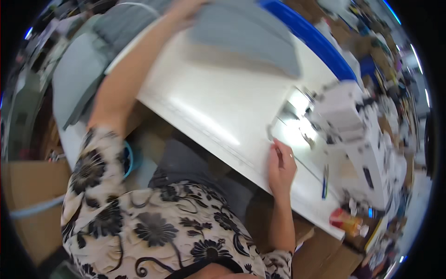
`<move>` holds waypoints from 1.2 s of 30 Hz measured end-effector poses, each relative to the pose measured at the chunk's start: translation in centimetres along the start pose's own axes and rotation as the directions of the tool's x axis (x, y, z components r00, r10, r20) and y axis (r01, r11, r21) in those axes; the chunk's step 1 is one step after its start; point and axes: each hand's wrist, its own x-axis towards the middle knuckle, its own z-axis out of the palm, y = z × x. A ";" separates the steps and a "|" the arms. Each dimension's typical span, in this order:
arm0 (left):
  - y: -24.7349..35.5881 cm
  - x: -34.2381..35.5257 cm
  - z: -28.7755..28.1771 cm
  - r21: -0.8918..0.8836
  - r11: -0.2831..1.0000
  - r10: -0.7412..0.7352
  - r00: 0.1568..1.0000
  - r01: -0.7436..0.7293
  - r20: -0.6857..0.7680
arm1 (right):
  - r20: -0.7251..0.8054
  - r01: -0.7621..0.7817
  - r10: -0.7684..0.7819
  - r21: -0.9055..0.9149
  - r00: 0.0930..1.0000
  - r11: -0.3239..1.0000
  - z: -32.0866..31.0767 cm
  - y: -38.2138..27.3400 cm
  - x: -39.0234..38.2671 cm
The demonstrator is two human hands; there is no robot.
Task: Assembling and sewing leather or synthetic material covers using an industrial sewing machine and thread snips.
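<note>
A broad white table (pixel 209 107), smooth and glossy with a ruled strip along its near edge, fills the middle of the view, tilted by the turn of the head. Behind it runs a blue band (pixel 311 37), and to the left hangs a pile of grey cloth (pixel 79 79), soft and matte.

At the far end of the table lies a flat grey fabric piece (pixel 251 37) — roughly fan-shaped, with straight edges and a dull woven look. The left hand (pixel 186 9) reaches out along a bare forearm to the piece's near-left corner and meets it there; the fingers are blurred and partly cut by the rim, so how tightly they close on the cloth cannot be told.

On the right stands a white sewing machine (pixel 357 130), boxy and hard-edged, its lamp lighting the plate below the needle. The right hand (pixel 281 165) rests at the table's near edge just in front of that lit plate, fingers curled loosely — it is well apart from the grey piece and nothing can be made out in its grasp.

A blue pen (pixel 324 182) lies beside the machine, and a small red-and-yellow package (pixel 346 222) sits at the table's near-right corner.
</note>
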 end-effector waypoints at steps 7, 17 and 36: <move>-1.2 4.7 13.7 0.584 0.760 0.233 0.958 -0.286 0.166 | 0.028 -0.053 0.052 0.021 0.998 0.998 1.8 -1.4 -1.9; 3.3 -20.7 -13.2 0.776 0.527 0.414 0.902 -0.346 0.121 | -0.067 -0.152 0.154 0.033 0.986 0.988 2.2 -3.0 -4.5; 6.7 -32.3 -35.1 0.904 0.426 0.213 0.970 0.020 -0.122 | -0.044 -0.080 0.081 0.036 0.996 0.996 2.2 -2.9 -6.3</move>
